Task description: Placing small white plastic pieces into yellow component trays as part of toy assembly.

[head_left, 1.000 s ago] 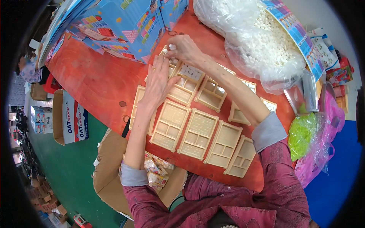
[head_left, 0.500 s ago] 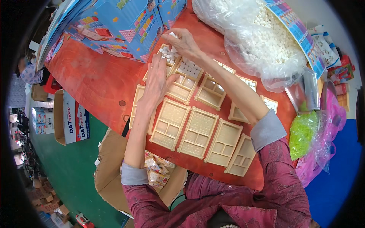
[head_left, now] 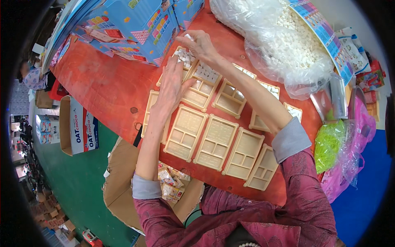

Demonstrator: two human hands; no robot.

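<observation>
Item: cream compartment tray [head_left: 184, 61], far end of the near row on the red-orange table [head_left: 103, 86]. I log it as the piece in hand. Its long axis runs away from me and slightly leftward, toward the blue printed cartons [head_left: 135, 24]. Several compartments hold small white blocks [head_left: 184, 55].

Left hand [head_left: 172, 84]: flat, fingers extended and together, palm down across the tray's near end and the neighbouring tray [head_left: 200, 88]. It grips nothing; it presses or steadies.

Right hand [head_left: 197, 43]: hovers over the far end of the same tray, fingertips pinched on one or more white pieces [head_left: 188, 37]. I cannot tell how many.

Key relation: the tray lies directly below and just to the left of the right hand's pinch, so the right hand is the nearer of the two to the open compartments; the left hand covers the near end along the same axis.

Adjacent stock: empty cream trays [head_left: 217, 142] in rows nearer my body; clear bag of white pieces [head_left: 284, 45] to the right; green bag [head_left: 329, 144] at the right edge; cardboard box [head_left: 123, 177] below the table edge.
</observation>
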